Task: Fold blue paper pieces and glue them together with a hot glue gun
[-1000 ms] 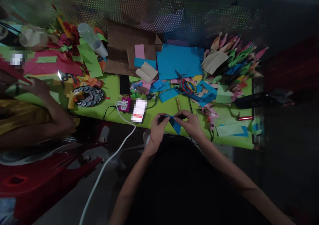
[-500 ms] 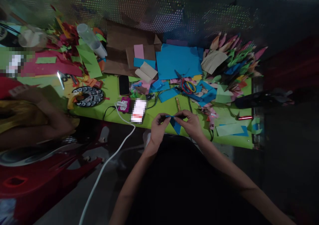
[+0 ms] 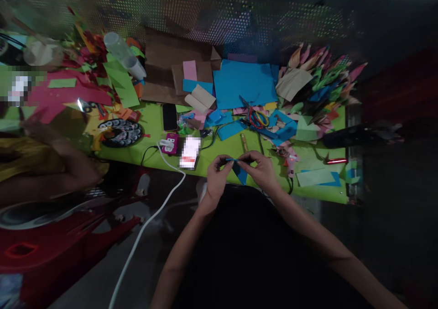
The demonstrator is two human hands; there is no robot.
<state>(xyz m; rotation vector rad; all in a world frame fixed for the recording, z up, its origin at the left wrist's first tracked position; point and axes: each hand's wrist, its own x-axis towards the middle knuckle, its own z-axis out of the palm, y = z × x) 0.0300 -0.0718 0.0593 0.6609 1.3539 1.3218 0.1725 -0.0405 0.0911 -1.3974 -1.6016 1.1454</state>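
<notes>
A small piece of blue paper (image 3: pixel 240 174) is pinched between my two hands over the table's near edge, its pointed part hanging down. My left hand (image 3: pixel 217 174) grips its left end between thumb and fingers. On the other end, my right hand (image 3: pixel 260 168) is closed in the same way. The fingers hide most of the paper's upper edge. Just beyond my right hand lies a slim yellowish stick (image 3: pixel 244 142). A pink glue gun (image 3: pixel 291 160) rests to the right, and a phone with a lit screen (image 3: pixel 190 152) is to the left.
Scissors (image 3: pixel 251 112) lie among blue scraps on the green table (image 3: pixel 153 156). Paper flowers (image 3: pixel 321 83) fill the back right, beside a large blue sheet (image 3: pixel 244 85). A white cable (image 3: pixel 143 227) hangs from a magenta socket block (image 3: pixel 170 144). Another person's arm (image 3: pixel 68 158) is at left.
My hands keep almost the same place and grip on the blue paper. At the left, the other person's hand and arm have shifted slightly.
</notes>
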